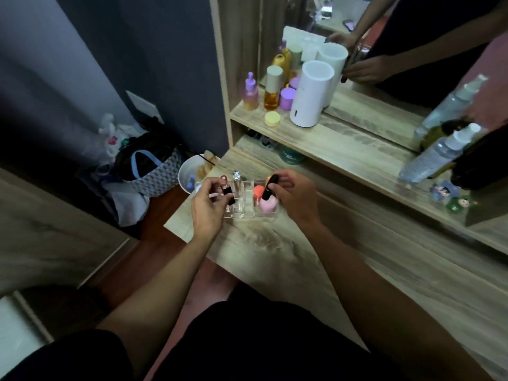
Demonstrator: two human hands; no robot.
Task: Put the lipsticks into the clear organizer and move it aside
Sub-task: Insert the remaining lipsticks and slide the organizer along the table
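Note:
A clear organizer (244, 207) stands near the left end of the wooden dressing table (275, 243). Its right compartment holds an orange sponge (257, 191) and a pink sponge (267, 206). A silver-topped tube (236, 176) stands at its far left. My left hand (209, 207) pinches a short black lipstick (229, 195) over the organizer's left slots. My right hand (294, 196) grips a longer black lipstick (270, 187), tilted, above the sponges.
A shelf (330, 138) behind carries purple and amber bottles (272, 89), a yellow jar (272, 118) and a white cylinder (310, 94). Spray bottles (437, 158) stand at right before a mirror. A white bin (189, 171) and bags (148, 166) sit on the floor left of the table.

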